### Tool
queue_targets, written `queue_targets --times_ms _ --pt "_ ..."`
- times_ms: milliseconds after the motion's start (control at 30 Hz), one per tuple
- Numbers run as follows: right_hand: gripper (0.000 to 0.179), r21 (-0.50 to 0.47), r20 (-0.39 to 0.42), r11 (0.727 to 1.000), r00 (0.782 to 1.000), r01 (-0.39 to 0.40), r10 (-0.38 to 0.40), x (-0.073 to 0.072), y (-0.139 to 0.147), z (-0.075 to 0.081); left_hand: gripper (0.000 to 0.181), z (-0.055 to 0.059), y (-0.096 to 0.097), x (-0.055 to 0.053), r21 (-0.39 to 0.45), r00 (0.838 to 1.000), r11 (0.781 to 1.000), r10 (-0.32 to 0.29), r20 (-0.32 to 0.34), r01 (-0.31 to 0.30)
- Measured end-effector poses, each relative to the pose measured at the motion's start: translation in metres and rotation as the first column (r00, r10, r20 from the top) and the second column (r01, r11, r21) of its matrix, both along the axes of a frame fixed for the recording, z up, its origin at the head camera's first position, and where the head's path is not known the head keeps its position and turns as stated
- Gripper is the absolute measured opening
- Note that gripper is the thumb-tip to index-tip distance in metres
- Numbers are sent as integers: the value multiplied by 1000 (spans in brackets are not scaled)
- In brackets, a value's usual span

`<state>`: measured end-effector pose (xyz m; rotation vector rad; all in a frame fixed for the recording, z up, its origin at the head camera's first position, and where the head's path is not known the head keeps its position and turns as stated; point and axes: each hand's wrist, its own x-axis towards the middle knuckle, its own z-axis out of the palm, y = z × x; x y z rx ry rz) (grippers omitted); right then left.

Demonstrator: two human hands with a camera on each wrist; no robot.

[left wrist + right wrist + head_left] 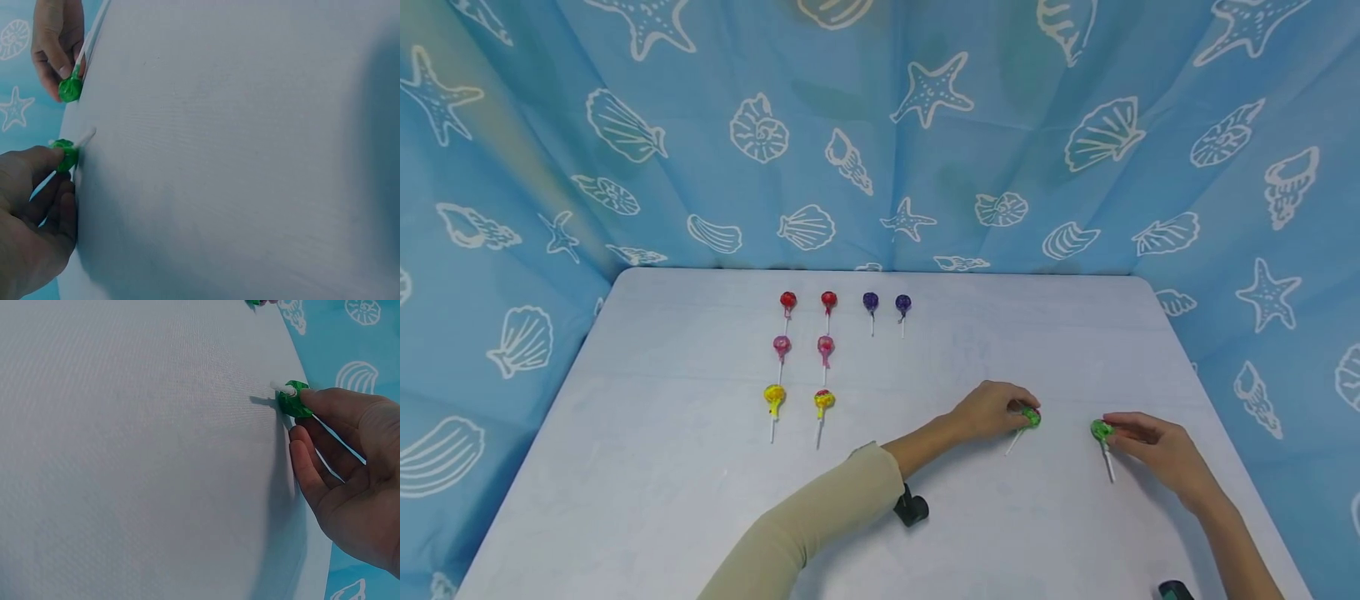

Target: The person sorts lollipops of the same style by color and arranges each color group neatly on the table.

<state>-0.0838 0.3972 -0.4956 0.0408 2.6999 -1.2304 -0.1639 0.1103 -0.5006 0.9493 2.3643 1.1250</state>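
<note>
My left hand pinches a green-wrapped lollipop by its candy head, right of the table's middle. Its white stick slants down toward the lower left. Farther right, my right hand holds a second green lollipop between thumb and fingers, its stick pointing toward the near edge. In the left wrist view, the left hand's lollipop sits at the fingertips, and the other hand shows beyond it. The right wrist view has thumb and finger on the right lollipop's green head.
On the white table stand rows of lollipops at the back: two red, two purple, two pink and two yellow. A black object shows under the left forearm. Blue shell-patterned cloth hangs behind.
</note>
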Motion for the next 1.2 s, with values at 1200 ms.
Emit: queue_targets --times_ms 1200 --pt "48 0 31 1000 1000 3 -3 1 -3 -3 20 36 -70 6 148 998 988 29 58 -38"
